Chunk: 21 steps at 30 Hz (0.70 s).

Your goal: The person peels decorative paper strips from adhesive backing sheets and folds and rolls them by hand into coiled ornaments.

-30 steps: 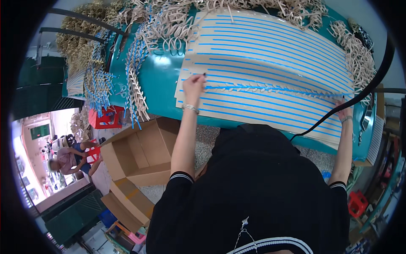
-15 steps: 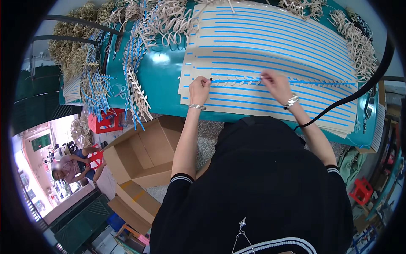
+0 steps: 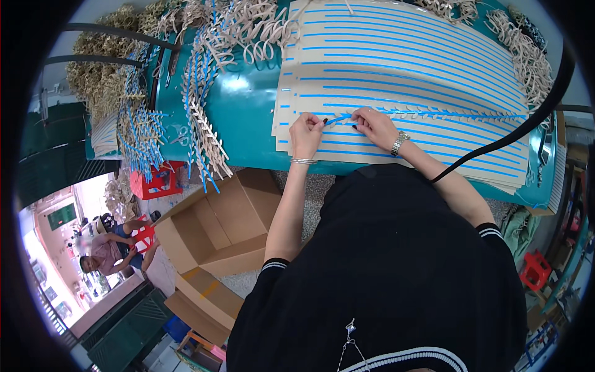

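A beige sheet [image 3: 409, 79] with long blue stripes lies on top of a stack of similar sheets. Across its lower part runs a narrow leafy strip [image 3: 434, 115], beige with small leaf-shaped flaps along a blue line. At the strip's left end, my left hand [image 3: 305, 134] is closed in a pinch on it. Close by on the right, my right hand [image 3: 377, 129] bends thumb and fingers around the same strip. A short stretch of strip shows between the two hands. The exact fingertip contact of the right hand is partly hidden.
The green tabletop [image 3: 238, 111] carries bundles of leafy strips [image 3: 204, 118] on the left and curled beige strips [image 3: 520, 59] at the far right. A black cable [image 3: 496, 149] crosses the right side. An open cardboard box [image 3: 217, 223] stands below; a person [image 3: 111, 251] sits beyond.
My right hand has moved left along the strip, closer to my left hand. The view has shifted slightly, so the table appears a little farther right.
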Motion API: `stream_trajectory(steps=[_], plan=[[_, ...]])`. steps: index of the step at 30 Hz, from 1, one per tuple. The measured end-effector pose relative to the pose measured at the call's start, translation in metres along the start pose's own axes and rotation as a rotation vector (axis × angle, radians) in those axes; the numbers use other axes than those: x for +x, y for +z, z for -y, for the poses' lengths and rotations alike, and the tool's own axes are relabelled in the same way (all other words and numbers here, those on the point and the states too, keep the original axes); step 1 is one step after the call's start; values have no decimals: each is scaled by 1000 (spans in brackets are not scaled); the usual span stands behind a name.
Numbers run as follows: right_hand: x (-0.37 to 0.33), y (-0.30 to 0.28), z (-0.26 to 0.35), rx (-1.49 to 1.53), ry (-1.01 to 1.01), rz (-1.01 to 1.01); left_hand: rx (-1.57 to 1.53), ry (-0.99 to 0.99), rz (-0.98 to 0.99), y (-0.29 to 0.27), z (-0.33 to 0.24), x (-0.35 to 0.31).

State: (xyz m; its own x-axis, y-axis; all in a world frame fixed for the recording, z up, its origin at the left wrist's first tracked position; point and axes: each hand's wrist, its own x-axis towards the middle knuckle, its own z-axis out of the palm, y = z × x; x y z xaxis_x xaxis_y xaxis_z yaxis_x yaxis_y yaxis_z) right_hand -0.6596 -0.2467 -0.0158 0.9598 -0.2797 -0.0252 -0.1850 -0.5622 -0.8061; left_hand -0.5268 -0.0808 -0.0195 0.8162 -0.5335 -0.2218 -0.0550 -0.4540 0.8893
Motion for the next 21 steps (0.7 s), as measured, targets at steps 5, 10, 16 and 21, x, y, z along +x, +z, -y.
stream_trajectory(steps=[5, 10, 16, 21], plan=[[0, 3, -2, 141, 62, -1, -545, -378, 140, -11, 3, -2], [1, 2, 0, 185, 82, -39, -523, -421, 242, -19, 8, -5], [2, -1, 41, 61, -69, -277, -742, -389, 274, -11, -24, -11], [1, -5, 57, -60, -43, -390, -696, -242, 166, 9, -49, -14]])
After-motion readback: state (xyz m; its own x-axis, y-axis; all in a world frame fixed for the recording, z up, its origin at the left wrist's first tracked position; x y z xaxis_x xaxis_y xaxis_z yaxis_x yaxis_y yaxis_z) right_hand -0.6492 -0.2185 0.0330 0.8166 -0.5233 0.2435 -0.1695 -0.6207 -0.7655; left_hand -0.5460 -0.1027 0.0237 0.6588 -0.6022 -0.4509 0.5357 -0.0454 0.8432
